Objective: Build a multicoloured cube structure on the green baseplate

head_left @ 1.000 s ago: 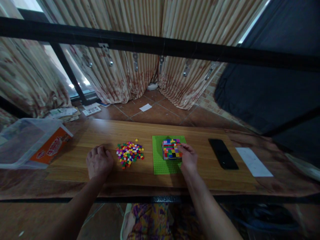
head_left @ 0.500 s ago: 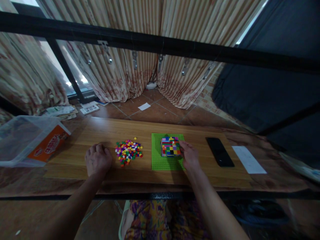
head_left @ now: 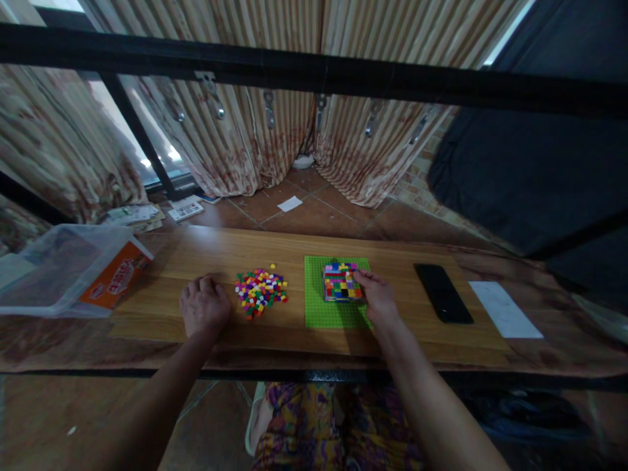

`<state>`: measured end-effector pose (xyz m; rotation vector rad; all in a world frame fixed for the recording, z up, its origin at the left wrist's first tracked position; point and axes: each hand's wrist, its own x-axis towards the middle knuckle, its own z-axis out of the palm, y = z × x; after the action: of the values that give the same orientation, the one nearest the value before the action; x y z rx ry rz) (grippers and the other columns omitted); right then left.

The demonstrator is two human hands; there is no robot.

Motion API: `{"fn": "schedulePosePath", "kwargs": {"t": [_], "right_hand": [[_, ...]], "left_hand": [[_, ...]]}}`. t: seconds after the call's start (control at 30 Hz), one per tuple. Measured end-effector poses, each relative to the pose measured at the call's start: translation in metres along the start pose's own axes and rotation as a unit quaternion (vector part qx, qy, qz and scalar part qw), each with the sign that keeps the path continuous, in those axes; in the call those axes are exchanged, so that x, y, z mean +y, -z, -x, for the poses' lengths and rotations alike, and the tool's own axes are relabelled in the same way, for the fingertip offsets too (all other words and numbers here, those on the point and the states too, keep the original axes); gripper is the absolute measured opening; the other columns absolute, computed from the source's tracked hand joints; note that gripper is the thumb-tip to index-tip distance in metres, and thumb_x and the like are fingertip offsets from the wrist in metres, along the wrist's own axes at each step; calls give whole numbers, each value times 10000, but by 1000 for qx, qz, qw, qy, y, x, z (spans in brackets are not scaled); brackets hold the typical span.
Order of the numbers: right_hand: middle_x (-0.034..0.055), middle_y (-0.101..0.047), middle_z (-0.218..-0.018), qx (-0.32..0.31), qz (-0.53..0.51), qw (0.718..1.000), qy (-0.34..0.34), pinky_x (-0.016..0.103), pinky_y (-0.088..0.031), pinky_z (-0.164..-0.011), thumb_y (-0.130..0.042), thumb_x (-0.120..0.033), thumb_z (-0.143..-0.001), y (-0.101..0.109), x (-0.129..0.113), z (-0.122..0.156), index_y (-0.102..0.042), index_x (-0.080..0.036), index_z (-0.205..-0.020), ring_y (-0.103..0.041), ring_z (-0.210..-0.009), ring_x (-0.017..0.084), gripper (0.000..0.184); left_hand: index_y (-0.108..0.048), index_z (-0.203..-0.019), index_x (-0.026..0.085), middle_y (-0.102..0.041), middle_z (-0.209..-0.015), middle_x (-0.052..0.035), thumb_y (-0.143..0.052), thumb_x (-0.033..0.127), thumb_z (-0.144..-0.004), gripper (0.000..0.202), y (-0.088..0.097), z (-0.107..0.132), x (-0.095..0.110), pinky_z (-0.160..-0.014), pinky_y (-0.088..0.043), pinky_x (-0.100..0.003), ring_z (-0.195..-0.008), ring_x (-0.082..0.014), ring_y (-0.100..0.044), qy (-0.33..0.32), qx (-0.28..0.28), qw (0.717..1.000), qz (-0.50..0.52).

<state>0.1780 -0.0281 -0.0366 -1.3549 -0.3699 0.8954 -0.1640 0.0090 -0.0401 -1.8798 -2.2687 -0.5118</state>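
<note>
A small block structure [head_left: 342,285] of many-coloured toy bricks stands on a green baseplate [head_left: 314,315]. My right hand [head_left: 380,296] is at its right side, thumb and fingers pinched together against the upper right edge. Whatever lies between those fingertips is too small to make out. To the left, a loose heap of small coloured bricks [head_left: 261,292] is spread on the wooden board [head_left: 275,339]. My left hand [head_left: 204,306] rests palm down left of the heap, its fingers curled in, with nothing visible in it.
A clear plastic tub [head_left: 53,261] with an orange label stands at the far left. Right of the baseplate lie a black phone [head_left: 444,293] and a white sheet of paper [head_left: 505,309]. A dark metal bar [head_left: 314,72] crosses the view above the table.
The whole view has shifted slightly, moving the scene to the right. My right fingertips sit a little further over the structure's right edge. My left hand stays resting beside the heap.
</note>
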Motion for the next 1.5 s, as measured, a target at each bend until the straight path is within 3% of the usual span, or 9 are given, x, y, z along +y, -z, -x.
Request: {"fn": "schedulePosePath", "kwargs": {"t": [0.2,0.33,0.4,0.47,0.53,0.7,0.8,1.23,1.5], "right_hand": [[-10,-680,-717,40,19,997,59,293,-512,-620,-798,-294,-581,3,-3,14,-664,-170,-783,-614,-619,142,272],[29,-687,-876,67,138,965,213,289,-480,-681,-751,-364,-712,1,-8,46,-689,-180,-897,-596,-717,148,268],[53,-694,-903,-25,230,922,311,310,-489,-728,-621,-349,-846,-9,-7,66,-701,-185,-907,-622,-770,169,192],[57,-699,-926,-169,292,875,347,309,-500,-775,-548,-262,-893,-24,0,85,-703,-198,-958,-647,-840,180,180],[60,-694,-916,-243,352,830,357,307,-501,-808,-502,-180,-903,-42,10,96,-703,-203,-986,-652,-870,186,219],[86,-686,-971,-290,486,755,332,293,-482,-841,-432,-85,-919,-76,33,91,-723,-198,-975,-639,-923,194,317],[75,-681,-986,-299,517,736,319,274,-466,-837,-464,-84,-913,-83,37,81,-728,-213,-978,-632,-937,186,301],[61,-697,-950,-279,511,749,316,275,-464,-808,-514,-143,-912,-83,33,87,-704,-210,-910,-648,-882,182,202],[60,-722,-910,-228,328,864,307,318,-518,-776,-536,-249,-888,-26,2,91,-730,-212,-944,-671,-842,190,206]], "left_hand": [[-632,-1096,81,-631,-1125,-198,-376,272,-908,371,-1,1,-1,-955,-418,-453,-1066,-333,-545,-6,8,1000,1],[-627,-1099,84,-629,-1126,-196,-383,266,-906,360,-2,2,-2,-945,-415,-456,-1068,-333,-540,-4,6,1000,5],[-627,-1092,90,-627,-1130,-193,-386,265,-906,352,-3,2,-2,-934,-417,-458,-1061,-332,-541,-4,6,1000,7],[-629,-1084,95,-625,-1132,-191,-388,265,-908,343,-3,3,-2,-925,-419,-459,-1052,-330,-544,-1,7,1000,9],[-630,-1082,99,-626,-1131,-187,-390,261,-909,337,-3,3,-2,-924,-419,-455,-1053,-326,-544,1,10,1000,10],[-627,-1095,96,-632,-1126,-179,-404,255,-906,332,-2,3,-2,-934,-416,-442,-1062,-321,-547,-3,11,1000,12],[-626,-1096,96,-632,-1135,-181,-399,257,-910,335,-3,4,-2,-929,-419,-443,-1058,-322,-550,-2,13,1000,12],[-620,-1098,108,-633,-1137,-169,-405,259,-906,326,-2,4,-1,-932,-420,-434,-1063,-326,-545,3,10,1000,11],[-625,-1102,96,-632,-1138,-182,-382,268,-901,359,0,3,0,-945,-414,-443,-1070,-337,-550,1,12,1000,21]]}}
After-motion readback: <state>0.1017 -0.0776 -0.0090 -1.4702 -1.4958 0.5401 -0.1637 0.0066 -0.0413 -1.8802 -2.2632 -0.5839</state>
